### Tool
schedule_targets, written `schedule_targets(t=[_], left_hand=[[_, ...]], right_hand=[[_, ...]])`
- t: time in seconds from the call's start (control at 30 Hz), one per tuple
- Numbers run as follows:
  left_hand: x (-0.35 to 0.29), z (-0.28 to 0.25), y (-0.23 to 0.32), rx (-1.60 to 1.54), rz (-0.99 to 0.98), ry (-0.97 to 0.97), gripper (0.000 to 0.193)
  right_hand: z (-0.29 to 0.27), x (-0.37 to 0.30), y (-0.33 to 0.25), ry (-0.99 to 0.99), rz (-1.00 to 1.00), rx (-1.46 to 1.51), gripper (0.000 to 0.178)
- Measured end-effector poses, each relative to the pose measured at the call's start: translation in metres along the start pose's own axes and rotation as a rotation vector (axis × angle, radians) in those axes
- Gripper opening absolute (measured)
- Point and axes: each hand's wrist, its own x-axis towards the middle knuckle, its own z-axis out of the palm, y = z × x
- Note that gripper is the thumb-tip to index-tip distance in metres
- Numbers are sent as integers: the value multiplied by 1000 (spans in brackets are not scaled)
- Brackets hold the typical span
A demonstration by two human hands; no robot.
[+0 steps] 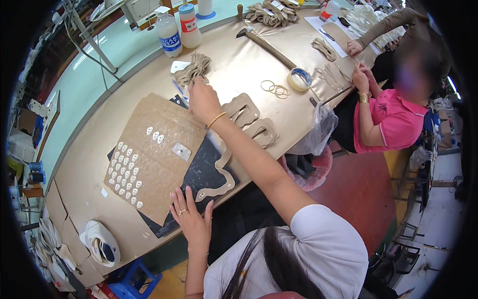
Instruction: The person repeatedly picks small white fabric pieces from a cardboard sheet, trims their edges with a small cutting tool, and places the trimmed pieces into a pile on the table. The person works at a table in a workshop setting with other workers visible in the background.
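Observation:
My right hand (203, 102) reaches across the table with its fingers curled down at the lower end of a bundle of beige strips (191, 70). Its fingertips are hidden, so what they grip does not show. At the near edge of a dark board (204, 154), my left hand (191, 214) lies with fingers spread, holding nothing. A brown sheet (149, 169) on the board carries several small white oval pieces (126, 163) in rows and a small clear piece (181, 151). Beside them lie a wavy beige strip (225, 182) and looped beige cut-outs (244, 109).
Two bottles (170, 37) stand at the back. A hammer (266, 45), a tape roll (299, 78) and rubber bands (275, 89) lie to the right. A person in pink (388, 117) works at the far right. A white iron-like object (101, 242) sits at left; a lined bin (311, 169) stands below the edge.

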Motion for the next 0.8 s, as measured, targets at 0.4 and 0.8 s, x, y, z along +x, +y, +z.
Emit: schedule_targets(t=[0.4, 0.8], left_hand=[[-35, 16, -11, -97, 132, 260, 61], [-30, 22, 14, 82, 54, 177, 61]], right_hand=[[-91, -107, -30, -783, 198, 228, 36], [-60, -151, -32, -937, -319, -109, 29]])
